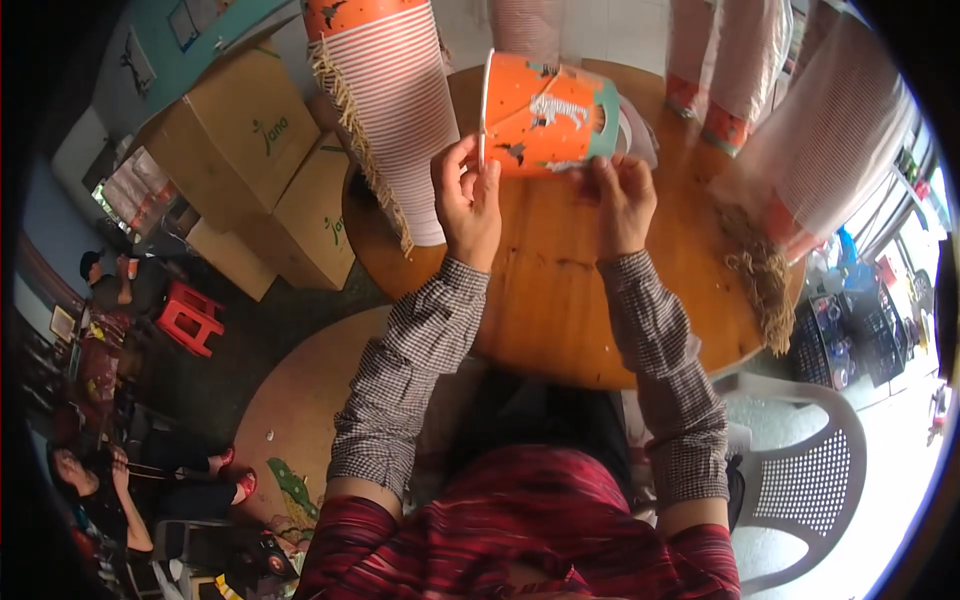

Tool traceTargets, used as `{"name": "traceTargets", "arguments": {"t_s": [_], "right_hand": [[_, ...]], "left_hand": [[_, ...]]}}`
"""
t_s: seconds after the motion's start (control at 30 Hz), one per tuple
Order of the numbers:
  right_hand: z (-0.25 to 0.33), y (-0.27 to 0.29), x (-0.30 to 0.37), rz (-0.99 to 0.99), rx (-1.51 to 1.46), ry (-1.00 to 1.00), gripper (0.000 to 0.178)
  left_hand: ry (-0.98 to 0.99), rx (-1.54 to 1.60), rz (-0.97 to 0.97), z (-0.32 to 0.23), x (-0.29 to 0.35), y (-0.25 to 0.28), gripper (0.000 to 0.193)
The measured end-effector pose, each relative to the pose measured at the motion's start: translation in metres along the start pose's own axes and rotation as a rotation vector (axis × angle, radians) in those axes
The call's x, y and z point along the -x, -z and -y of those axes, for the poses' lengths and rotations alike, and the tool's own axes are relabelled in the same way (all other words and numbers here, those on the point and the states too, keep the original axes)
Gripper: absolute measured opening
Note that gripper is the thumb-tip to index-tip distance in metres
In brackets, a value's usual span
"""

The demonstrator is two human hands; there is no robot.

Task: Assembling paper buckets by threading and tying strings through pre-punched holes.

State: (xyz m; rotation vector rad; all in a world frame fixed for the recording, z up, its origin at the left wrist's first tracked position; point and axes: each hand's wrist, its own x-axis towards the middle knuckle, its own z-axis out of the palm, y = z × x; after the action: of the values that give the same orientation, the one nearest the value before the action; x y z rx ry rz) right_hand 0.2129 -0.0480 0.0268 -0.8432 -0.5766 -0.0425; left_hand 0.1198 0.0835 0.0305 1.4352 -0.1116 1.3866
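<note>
Pinching the rim of an orange paper bucket (545,112), the left hand (470,208) holds it sideways above the round wooden table (545,310). The right hand (627,205) bunches its fingers near the base, grip indeterminable. Excess finger pressure could dent the wall.

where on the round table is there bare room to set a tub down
The wooden table is mostly bare across its near half, between the tub stack and the tan strings at right, this side of the left hand and right hand. Crowded: far right, with bagged stacks.
</note>
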Motion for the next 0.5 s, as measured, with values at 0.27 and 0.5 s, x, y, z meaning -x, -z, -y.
{"name": "traceTargets", "arguments": {"t_s": [0.27, 0.5], "right_hand": [[0.078, -0.089, -0.178, 0.244, 0.228, 0.598, 0.017], [0.145, -0.236, -0.199, 0.507, 0.420, 0.671, 0.011]], "left_hand": [[0.040, -0.494, 0.306, 0.087, 0.043, 0.019, 0.029], [-0.041, -0.785, 0.652, 0.151, 0.083, 0.038, 0.024]]}}
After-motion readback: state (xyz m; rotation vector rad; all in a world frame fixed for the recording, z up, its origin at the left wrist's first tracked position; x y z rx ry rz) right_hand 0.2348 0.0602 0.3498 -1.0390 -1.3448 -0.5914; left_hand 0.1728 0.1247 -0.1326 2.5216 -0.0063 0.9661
